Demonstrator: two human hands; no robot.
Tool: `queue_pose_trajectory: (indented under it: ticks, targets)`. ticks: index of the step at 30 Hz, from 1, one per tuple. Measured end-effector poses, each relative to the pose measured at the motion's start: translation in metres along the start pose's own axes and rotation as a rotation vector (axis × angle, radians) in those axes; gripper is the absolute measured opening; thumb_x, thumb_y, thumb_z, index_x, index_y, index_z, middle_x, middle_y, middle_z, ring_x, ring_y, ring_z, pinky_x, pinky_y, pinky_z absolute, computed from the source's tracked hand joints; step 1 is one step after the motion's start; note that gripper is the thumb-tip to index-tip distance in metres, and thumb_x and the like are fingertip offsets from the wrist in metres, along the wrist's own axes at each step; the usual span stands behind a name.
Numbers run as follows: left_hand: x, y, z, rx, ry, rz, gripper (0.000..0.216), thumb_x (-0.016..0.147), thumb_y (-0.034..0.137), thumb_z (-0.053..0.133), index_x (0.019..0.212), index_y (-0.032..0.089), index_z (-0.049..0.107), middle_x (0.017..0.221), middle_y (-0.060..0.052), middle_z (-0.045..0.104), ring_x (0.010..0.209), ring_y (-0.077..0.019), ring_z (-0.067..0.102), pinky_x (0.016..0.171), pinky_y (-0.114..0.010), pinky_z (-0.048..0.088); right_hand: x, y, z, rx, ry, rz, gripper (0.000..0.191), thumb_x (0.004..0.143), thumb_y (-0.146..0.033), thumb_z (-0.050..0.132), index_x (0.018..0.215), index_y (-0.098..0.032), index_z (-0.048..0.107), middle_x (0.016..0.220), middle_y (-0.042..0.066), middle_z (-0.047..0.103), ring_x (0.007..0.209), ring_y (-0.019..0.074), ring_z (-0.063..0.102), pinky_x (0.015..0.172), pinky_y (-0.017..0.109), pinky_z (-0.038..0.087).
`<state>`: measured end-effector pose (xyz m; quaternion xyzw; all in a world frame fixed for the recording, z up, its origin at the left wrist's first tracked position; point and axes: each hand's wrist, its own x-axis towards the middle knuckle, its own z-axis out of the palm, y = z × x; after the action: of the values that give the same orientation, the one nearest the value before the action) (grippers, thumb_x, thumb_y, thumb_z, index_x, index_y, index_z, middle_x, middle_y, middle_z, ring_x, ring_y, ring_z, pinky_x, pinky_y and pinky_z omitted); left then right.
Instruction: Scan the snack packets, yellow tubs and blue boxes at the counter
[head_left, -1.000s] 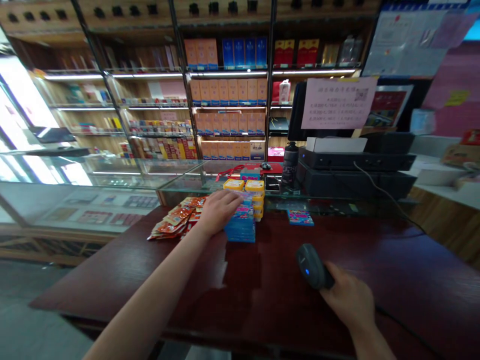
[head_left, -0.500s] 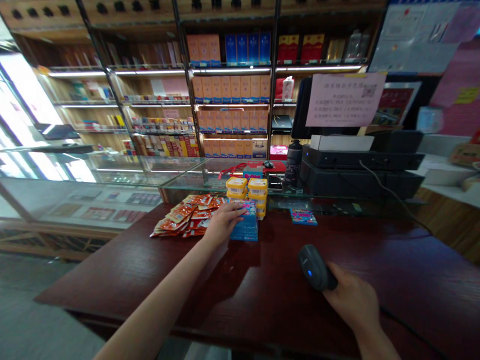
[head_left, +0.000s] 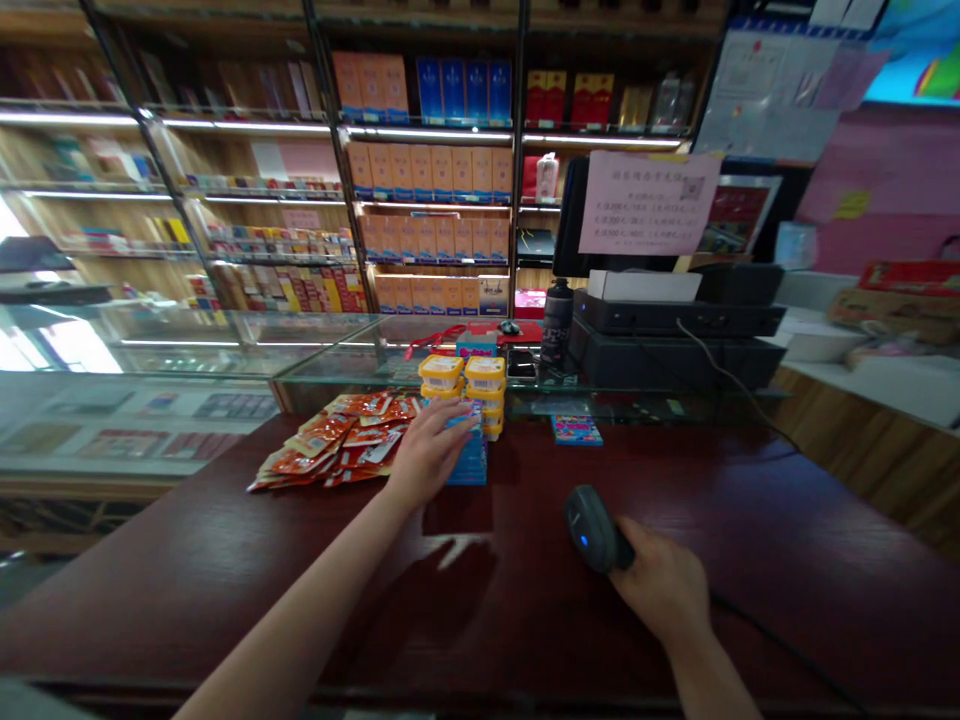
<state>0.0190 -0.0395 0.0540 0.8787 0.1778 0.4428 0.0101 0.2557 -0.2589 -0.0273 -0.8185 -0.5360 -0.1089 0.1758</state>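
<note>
Blue pack stack [head_left: 471, 458] stood on dark counter [head_left: 750, 520], beside orange sachets [head_left: 330, 450]. Left hand [head_left: 427, 455] laid on top, fingers spread, nothing clasped. Packs judged light, stiff, slick-wrapped — best pinched by long edges. Scanner [head_left: 592, 515] wrapped tight by right hand [head_left: 664, 590].

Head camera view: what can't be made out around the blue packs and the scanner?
All in the head view:
Stack of flat blue packs: the left hand covers its top and left side; grip unclear.
Black handheld scanner: handle hidden inside the right hand.
Pink paper notice: print too small and blurred.
</note>
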Motion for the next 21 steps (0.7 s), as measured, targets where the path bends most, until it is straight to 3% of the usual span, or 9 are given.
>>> queue_pose_trajectory:
  ticks: [3,6,10,14,18,21]
  targets:
    - [0.004,0.028,0.030,-0.111,-0.102,0.060,0.032,0.084,0.020,0.055,0.110,0.032,0.068,0.113,-0.006,0.067,0.118,-0.0245,0.053,0.108,-0.045,0.036,0.002,-0.001,-0.001,0.023,-0.015,0.001,0.022,0.077,-0.020,0.054,0.095,-0.024,0.064,0.084,0.001,0.072,0.077,0.0185,0.066,0.062,0.026,0.037]
    - [0.007,0.043,0.080,-0.229,-0.230,0.088,0.031,0.081,0.018,0.055,0.106,0.030,0.070,0.105,-0.008,0.068,0.108,-0.0241,0.060,0.099,-0.040,0.045,0.004,-0.001,-0.002,0.050,-0.045,0.010,0.018,0.078,-0.021,0.054,0.094,-0.023,0.064,0.084,0.001,0.071,0.077,0.0192,0.066,0.063,0.026,0.036]
    - [0.016,0.036,0.154,-0.314,-0.161,0.077,0.027,0.075,0.010,0.058,0.092,0.026,0.072,0.089,-0.008,0.070,0.086,-0.0217,0.066,0.082,-0.033,0.052,0.006,0.000,-0.003,0.059,-0.087,0.030,0.022,0.075,-0.019,0.056,0.096,-0.024,0.063,0.087,0.001,0.071,0.079,0.0192,0.066,0.064,0.026,0.036]
    - [0.029,0.020,0.212,-0.375,-0.089,-0.032,0.031,0.068,0.013,0.067,0.096,0.024,0.069,0.097,-0.010,0.070,0.091,-0.0234,0.066,0.087,-0.034,0.050,0.008,0.000,-0.004,0.042,-0.108,0.044,0.023,0.073,-0.018,0.058,0.095,-0.024,0.063,0.085,0.001,0.070,0.080,0.0200,0.066,0.064,0.027,0.035]
    - [0.036,0.011,0.237,-0.381,-0.099,-0.049,0.034,0.067,0.025,0.072,0.101,0.023,0.066,0.103,-0.010,0.069,0.098,-0.0233,0.064,0.092,-0.034,0.047,0.008,0.001,-0.004,0.057,-0.104,0.030,0.025,0.074,-0.016,0.055,0.096,-0.024,0.064,0.086,0.000,0.071,0.078,0.0188,0.066,0.064,0.026,0.035]
    - [0.037,0.008,0.229,-0.250,-0.337,-0.074,0.032,0.077,0.028,0.063,0.108,0.020,0.064,0.116,-0.012,0.064,0.109,-0.0233,0.059,0.098,-0.036,0.042,0.008,0.002,-0.002,0.083,-0.079,0.026,0.022,0.075,-0.017,0.056,0.095,-0.024,0.064,0.083,0.001,0.070,0.077,0.0180,0.065,0.064,0.026,0.034]
